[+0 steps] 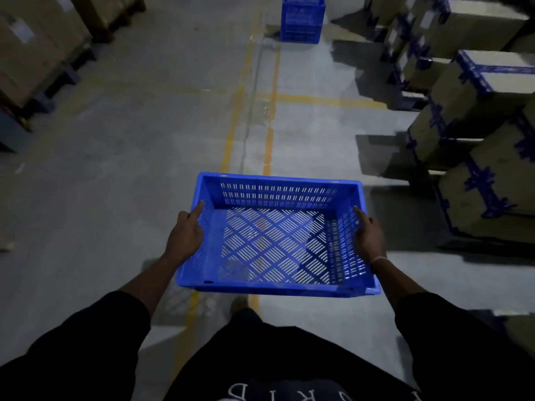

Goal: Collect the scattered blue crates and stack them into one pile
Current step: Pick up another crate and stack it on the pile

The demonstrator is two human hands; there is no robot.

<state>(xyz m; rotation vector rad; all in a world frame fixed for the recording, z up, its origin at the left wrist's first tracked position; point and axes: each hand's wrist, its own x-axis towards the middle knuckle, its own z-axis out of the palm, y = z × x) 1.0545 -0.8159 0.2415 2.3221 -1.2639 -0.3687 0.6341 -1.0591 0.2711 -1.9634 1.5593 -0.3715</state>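
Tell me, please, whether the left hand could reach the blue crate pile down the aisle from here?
Probably not: the left hand grips the carried crate, and the crate pile stands far ahead along the bare floor.

- Grey concrete floor (144, 146) with yellow painted lines (231, 134).
- Blue crate pile (302, 18) standing far ahead.
- Stacked cardboard boxes (477, 111) along its right edge; pallets of boxes (37, 50) along its left.

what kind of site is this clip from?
Most likely a warehouse aisle: stacked brown cardboard cartons with blue tape on the right, yellow painted floor lines, and a pile of blue perforated plastic crates ahead.
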